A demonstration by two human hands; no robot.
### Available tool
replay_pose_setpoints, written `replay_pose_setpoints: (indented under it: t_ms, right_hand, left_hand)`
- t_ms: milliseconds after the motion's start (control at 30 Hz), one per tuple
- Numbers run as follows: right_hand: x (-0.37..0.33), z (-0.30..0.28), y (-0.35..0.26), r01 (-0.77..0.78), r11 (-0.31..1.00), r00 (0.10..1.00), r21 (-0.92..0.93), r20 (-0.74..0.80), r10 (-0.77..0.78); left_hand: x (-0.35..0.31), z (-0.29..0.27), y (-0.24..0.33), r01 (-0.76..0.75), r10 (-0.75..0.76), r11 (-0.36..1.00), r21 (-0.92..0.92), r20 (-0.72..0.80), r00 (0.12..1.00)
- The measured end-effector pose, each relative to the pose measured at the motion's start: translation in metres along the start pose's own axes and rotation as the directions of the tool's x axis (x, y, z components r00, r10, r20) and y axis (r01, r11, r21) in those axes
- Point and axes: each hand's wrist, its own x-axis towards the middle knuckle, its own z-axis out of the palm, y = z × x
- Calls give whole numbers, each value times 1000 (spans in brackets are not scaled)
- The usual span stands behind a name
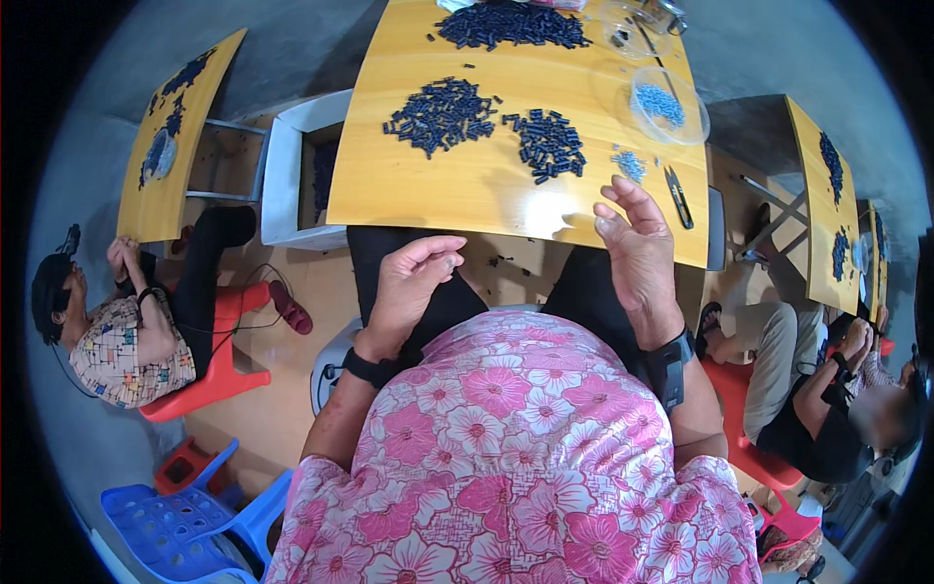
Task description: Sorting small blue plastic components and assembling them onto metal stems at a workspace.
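Observation:
My left hand (413,287) hangs just off the table's near edge, thumb and forefinger drawn together; anything between them is too small to make out. Over the near right part of the table edge, my right hand (642,258) is raised with its fingers curved and the thumb apart from them. Nothing shows in it. Close to its fingertips lies a small scatter of silvery-blue metal pins (629,165). Black-handled thread snips (678,198) rest to the right of it. Two heaps of small black plastic pieces, a right one (548,146) and a left one (443,115), lie farther in.
A larger black heap (511,24) covers the far end of the yellow table (360,185). A clear round tub (693,122) of pins stands at right. Left of the table sits a white box (287,185). People sit at other tables on both sides; a blue plastic chair (146,511) is lower left.

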Motion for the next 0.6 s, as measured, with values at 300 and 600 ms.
replay_pose_setpoints:
  t_ms: [300, 600]
  right_hand:
    - [26, -23, 34, -116, 879, 985, -463, 61, 162]
    - [65, 8, 49, 670, 106, 713, -735, 597, -368]
  left_hand:
    - [16, 1, -5, -40, 40, 999, 8, 10, 999]
    - [31, 8, -5, -30, 28, 999, 22, 57, 998]
